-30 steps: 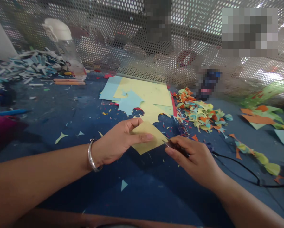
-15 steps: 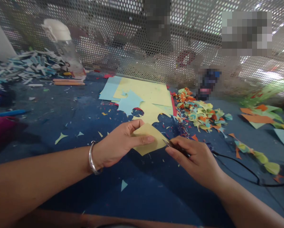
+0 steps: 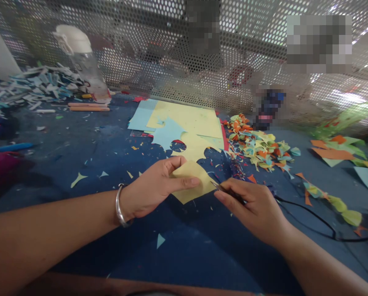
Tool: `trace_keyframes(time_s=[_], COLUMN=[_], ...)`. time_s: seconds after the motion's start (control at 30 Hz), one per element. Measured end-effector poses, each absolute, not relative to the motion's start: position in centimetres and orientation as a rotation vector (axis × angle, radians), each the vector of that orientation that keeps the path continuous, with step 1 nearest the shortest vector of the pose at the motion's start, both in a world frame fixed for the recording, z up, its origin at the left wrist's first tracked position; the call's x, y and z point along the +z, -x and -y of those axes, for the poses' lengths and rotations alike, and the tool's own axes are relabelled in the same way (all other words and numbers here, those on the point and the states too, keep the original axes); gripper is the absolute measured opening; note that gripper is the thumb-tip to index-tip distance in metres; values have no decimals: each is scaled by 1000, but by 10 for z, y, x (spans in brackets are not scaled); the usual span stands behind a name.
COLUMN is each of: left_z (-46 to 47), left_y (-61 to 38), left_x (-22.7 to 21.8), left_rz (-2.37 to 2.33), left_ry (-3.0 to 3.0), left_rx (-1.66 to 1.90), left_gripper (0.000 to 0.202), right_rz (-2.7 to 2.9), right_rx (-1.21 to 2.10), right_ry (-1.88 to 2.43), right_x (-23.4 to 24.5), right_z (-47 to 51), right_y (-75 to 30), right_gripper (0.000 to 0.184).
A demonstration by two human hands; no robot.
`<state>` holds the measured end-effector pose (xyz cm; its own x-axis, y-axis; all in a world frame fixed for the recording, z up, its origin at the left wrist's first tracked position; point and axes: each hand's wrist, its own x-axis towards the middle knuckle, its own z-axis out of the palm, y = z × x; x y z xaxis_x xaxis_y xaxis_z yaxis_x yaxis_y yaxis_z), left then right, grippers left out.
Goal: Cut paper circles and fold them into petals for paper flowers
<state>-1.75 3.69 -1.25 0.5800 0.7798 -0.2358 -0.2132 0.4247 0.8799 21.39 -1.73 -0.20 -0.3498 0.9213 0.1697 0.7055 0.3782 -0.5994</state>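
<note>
My left hand [image 3: 155,185] pinches a piece of yellow paper [image 3: 185,195], with the thumb lying across its face. In my right hand [image 3: 251,201] is a pair of scissors [image 3: 216,186]; only the pointed metal blades show, and the fingers hide the handles. The blade tips meet the right edge of the yellow paper, above the dark blue tabletop. Just behind the hands lie yellow sheets [image 3: 192,119] and a light blue sheet [image 3: 168,133] with rounded cut-outs along their edges.
Cut paper pieces [image 3: 261,146] are heaped at right, near a black cable [image 3: 313,211]. A clear bottle [image 3: 90,68] with a white lid stands back left beside a pile of paper strips [image 3: 45,82]. A perforated metal screen [image 3: 134,53] closes the back.
The yellow paper has bent and turned slightly in my left hand, and its upper edge looks rounder. My right hand and the scissors have hardly moved.
</note>
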Motion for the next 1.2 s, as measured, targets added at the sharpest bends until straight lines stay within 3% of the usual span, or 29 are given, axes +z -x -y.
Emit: trace_keyframes(time_s=[1.2], left_z=[-24], left_y=[14], left_x=[-10], left_rz=[-809], left_ry=[-1030], left_rx=[637], left_gripper=[34], right_rz=[2162], right_rx=[704], right_ry=[1406], right_x=[0], right_z=[16], right_y=[-212], right_gripper=[38])
